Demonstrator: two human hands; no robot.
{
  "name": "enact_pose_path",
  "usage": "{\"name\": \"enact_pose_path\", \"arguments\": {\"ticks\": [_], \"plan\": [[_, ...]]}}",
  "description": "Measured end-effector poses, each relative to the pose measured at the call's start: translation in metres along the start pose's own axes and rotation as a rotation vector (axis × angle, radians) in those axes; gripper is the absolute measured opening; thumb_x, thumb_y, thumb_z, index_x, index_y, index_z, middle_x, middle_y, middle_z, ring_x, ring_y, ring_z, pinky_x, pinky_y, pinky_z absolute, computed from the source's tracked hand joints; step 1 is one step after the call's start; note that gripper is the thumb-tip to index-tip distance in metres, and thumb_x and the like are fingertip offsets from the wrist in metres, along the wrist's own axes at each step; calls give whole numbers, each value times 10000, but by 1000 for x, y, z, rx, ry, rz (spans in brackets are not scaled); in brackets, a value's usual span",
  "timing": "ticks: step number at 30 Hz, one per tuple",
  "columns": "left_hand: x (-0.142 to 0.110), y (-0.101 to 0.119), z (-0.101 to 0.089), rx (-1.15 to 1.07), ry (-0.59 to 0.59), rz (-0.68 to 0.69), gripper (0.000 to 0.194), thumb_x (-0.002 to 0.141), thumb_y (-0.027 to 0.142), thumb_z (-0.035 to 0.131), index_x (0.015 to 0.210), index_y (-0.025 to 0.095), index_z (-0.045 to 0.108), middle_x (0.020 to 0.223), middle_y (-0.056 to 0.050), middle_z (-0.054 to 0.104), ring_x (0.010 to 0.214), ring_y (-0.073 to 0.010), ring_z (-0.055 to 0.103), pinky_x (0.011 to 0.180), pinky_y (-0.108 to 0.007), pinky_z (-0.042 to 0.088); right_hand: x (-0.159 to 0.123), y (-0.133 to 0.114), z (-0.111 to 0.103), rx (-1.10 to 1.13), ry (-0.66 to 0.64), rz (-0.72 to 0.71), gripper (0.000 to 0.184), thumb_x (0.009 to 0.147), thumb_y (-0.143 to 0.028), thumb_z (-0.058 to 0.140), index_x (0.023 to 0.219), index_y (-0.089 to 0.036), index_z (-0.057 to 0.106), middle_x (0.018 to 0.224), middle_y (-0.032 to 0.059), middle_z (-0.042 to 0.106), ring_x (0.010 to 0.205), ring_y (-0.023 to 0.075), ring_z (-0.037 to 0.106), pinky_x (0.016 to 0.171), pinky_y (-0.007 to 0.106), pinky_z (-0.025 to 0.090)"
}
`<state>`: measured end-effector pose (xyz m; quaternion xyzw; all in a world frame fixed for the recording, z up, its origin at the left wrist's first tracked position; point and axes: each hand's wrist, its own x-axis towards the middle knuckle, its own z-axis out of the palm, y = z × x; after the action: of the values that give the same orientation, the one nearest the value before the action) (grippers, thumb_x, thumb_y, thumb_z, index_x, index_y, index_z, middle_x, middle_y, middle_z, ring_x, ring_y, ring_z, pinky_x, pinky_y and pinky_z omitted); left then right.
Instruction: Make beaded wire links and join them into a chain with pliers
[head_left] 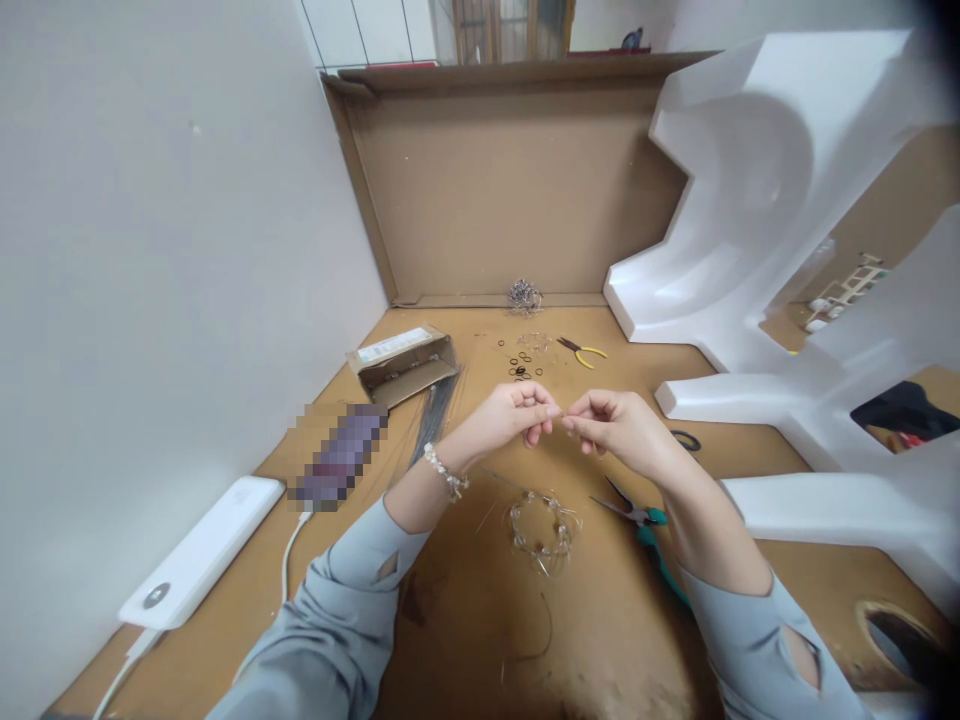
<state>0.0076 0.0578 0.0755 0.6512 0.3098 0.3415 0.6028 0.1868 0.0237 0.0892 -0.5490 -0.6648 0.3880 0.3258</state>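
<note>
Over the middle of the table, my left hand and my right hand meet at the fingertips. Both are closed in a pinch; whatever lies between them is too small to make out. Below them on the table is a ring of twisted wire with clear beads. Pliers with green handles lie open by my right forearm, partly hidden by it. Beyond my hands are several small black rings, and yellow-handled pliers. A bundle of straight grey wires runs beside my left forearm.
An open cardboard box sits at the left, near a phone cabled to a white power bank. A tangled wire pile rests against the cardboard panel. White foam pieces line the right side.
</note>
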Motion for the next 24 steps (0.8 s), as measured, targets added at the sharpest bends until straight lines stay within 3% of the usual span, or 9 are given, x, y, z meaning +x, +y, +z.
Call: {"name": "enact_pose_path", "arguments": {"ticks": [6, 11, 14, 19, 24], "plan": [[0, -1, 0, 177, 38, -41, 260, 736, 372, 635, 791, 122, 591, 581, 43, 498, 449, -36, 402, 411, -162, 304, -1, -3, 4, -55, 54, 16, 185, 717, -352, 609, 725, -167, 607, 501, -8, 594, 452, 106, 507, 465, 227, 381], [0, -1, 0, 207, 31, -1, 242, 749, 368, 613, 781, 128, 632, 592, 34, 525, 436, -32, 356, 406, -169, 271, -5, -4, 9, 45, 43, -51, 315, 714, -303, 608, 995, -170, 556, 630, -7, 631, 530, 125, 574, 529, 249, 437], [-2, -1, 1, 216, 29, -13, 225, 741, 345, 617, 782, 125, 636, 631, 22, 555, 433, -30, 347, 398, -175, 251, -9, -3, 10, 63, 47, -84, 351, 720, -285, 597, 1046, -169, 539, 661, -10, 623, 553, 124, 584, 578, 266, 457], [-4, 1, 2, 157, 39, -2, 212, 731, 335, 633, 772, 128, 610, 562, 56, 475, 429, -26, 354, 404, -164, 263, -24, 8, -10, -103, 127, -66, 366, 746, -351, 589, 1072, -186, 561, 727, 14, 642, 616, 140, 582, 598, 283, 457], [-1, 0, -1, 12, -7, 4, 219, 726, 326, 651, 753, 124, 570, 527, 65, 468, 416, -26, 397, 420, -158, 325, -48, 18, -32, -327, 97, 63, 280, 755, -412, 574, 897, -182, 645, 709, 35, 656, 624, 158, 580, 618, 306, 455]]}}
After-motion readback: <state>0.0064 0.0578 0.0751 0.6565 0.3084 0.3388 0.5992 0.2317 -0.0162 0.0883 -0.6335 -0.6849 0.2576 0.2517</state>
